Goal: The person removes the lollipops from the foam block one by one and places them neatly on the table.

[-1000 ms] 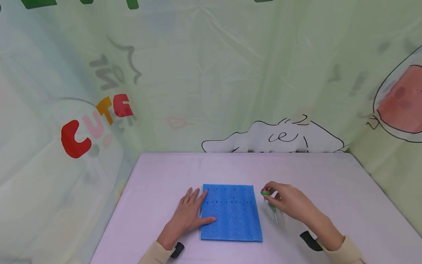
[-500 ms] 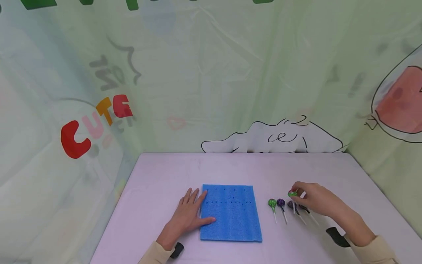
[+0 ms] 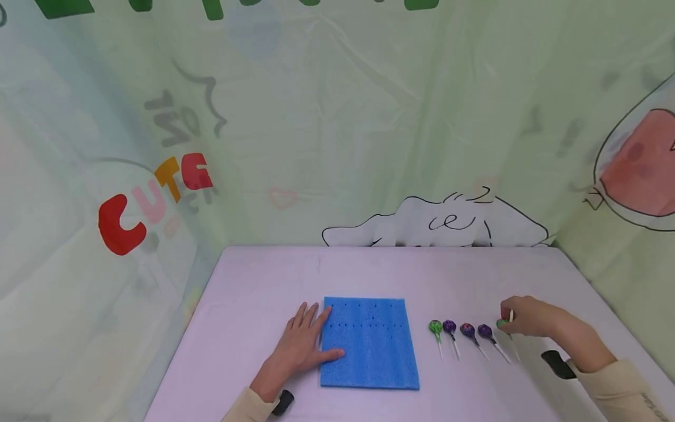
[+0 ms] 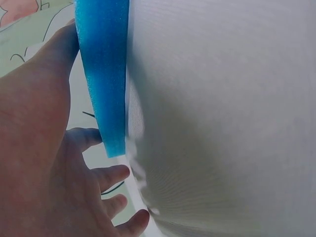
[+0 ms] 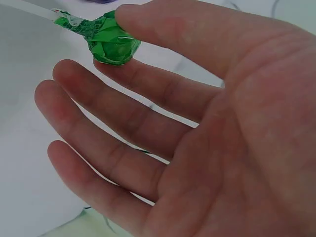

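My left hand [image 3: 299, 346] lies spread at the left edge of a square blue foam board [image 3: 371, 351] with small holes. Its thumb and index finger reach over the board's top; the other fingers are beside it. In the left wrist view the foam board [image 4: 106, 74] appears edge-on. At the right, my right hand [image 3: 532, 316] pinches a green-wrapped lollipop [image 5: 113, 42] by its head between thumb and index finger, the remaining fingers loosely extended. Its green head [image 3: 501, 323] peeks out at the fingertips in the head view, close over the table.
Left of the right hand lie a green lollipop [image 3: 435, 328] and three purple-toned ones, including a purple lollipop [image 3: 450, 326], in a row with sticks toward the front. The white table [image 3: 274, 269] ends at a printed curtain [image 3: 316, 146] behind.
The right hand has moved right from beside the board, passing over the row of lollipops to its right end, uncovering them. The left hand has stayed on the foam board.
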`<state>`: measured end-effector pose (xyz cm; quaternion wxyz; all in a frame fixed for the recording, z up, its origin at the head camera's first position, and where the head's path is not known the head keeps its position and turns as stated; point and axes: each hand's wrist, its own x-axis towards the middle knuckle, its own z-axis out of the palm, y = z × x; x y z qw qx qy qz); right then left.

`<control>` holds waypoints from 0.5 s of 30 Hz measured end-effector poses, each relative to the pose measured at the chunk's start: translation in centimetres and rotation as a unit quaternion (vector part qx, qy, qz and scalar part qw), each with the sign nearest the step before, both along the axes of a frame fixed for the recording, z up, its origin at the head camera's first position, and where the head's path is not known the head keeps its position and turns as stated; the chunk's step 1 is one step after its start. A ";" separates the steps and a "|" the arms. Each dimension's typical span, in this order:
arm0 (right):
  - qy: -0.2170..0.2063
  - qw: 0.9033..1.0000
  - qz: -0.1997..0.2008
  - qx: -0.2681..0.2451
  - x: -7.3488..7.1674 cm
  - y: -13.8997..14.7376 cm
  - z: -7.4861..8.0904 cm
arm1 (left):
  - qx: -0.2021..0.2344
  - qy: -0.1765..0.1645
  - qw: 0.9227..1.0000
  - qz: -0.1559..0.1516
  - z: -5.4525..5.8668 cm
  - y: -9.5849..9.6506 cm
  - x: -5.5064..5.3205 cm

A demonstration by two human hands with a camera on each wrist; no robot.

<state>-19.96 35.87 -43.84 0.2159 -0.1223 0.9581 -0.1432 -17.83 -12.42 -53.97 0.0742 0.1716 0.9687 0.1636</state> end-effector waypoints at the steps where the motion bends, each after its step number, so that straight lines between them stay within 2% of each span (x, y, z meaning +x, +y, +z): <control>1: -0.004 1.000 -0.001 0.001 -0.1 0.2 -0.3 | -0.001 -0.002 1.000 0.001 0.0 0.0 0.0; 15: -0.027 0.999 -0.036 0.022 -0.8 0.8 -2.6 | -0.005 -0.001 1.000 0.004 -0.4 0.2 0.0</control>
